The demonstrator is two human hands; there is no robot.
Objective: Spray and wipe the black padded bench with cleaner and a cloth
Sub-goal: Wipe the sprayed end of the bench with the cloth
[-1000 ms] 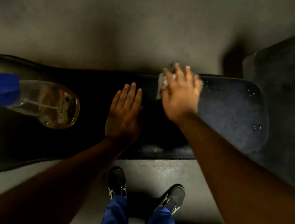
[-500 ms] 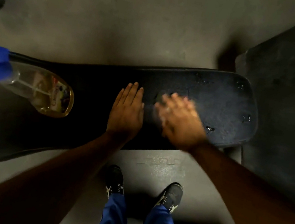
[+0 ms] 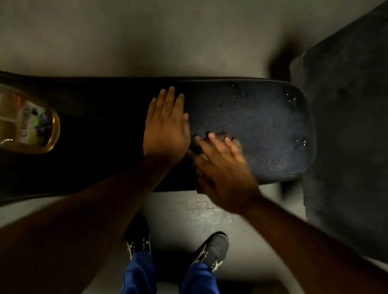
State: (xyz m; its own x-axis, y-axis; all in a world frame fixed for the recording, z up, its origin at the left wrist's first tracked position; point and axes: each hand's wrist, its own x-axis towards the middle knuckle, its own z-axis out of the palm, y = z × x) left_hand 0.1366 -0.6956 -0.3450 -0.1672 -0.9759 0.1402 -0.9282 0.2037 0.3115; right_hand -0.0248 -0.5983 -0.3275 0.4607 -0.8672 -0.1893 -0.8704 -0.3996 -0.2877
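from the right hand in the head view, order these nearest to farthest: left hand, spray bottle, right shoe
1. left hand, flat on the bench just left of the right hand
2. right shoe, on the floor below
3. spray bottle, far left on the bench

Clear plastic spray bottle of yellowish liquid (image 3: 20, 120), lying on the desk: colourful label, lettering too blurred to read.

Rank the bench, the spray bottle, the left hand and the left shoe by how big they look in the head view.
1. black padded bench
2. spray bottle, partly cut off by the frame edge
3. left hand, similar in size to the bottle's visible part, so unsure
4. left shoe, partly hidden by the forearm
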